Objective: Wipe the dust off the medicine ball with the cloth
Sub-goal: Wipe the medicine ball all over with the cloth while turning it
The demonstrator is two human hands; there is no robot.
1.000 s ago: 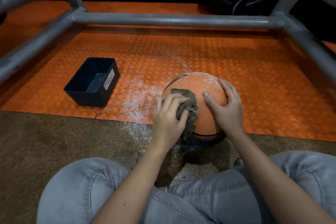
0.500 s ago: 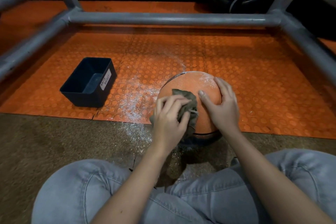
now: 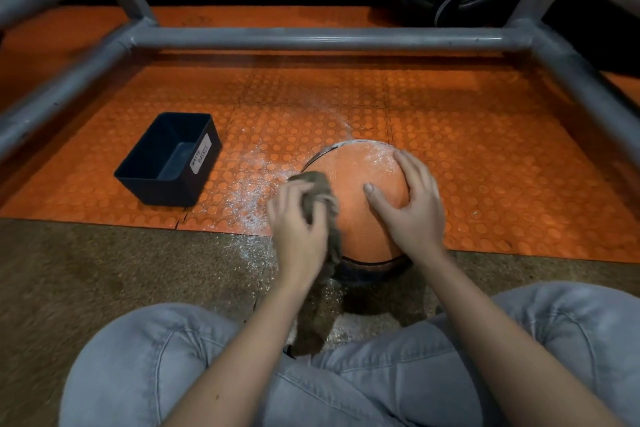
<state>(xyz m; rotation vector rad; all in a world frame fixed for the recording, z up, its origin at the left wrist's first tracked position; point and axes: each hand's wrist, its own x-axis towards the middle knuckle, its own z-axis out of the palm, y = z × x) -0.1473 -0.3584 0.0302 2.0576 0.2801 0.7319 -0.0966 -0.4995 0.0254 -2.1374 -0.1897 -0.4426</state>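
The person wears light blue-grey denim jeans (image 3: 149,357), faded and creased, with stitched seams running along both legs, on the near side of the medicine ball (image 3: 360,184). Both forearms are bare up to the left hand (image 3: 298,222) and right hand (image 3: 412,208) at the ball. The right thumbnail is cut short.

Looks like a gym, with orange studded rubber floor mats (image 3: 485,156), a grey steel tube frame (image 3: 311,38) and a medicine ball (image 3: 356,177).

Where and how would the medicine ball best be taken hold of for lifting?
Probably palms on opposite flanks of the medicine ball, coming from above: it is round, handleless, and wider than the right hand spread on it.
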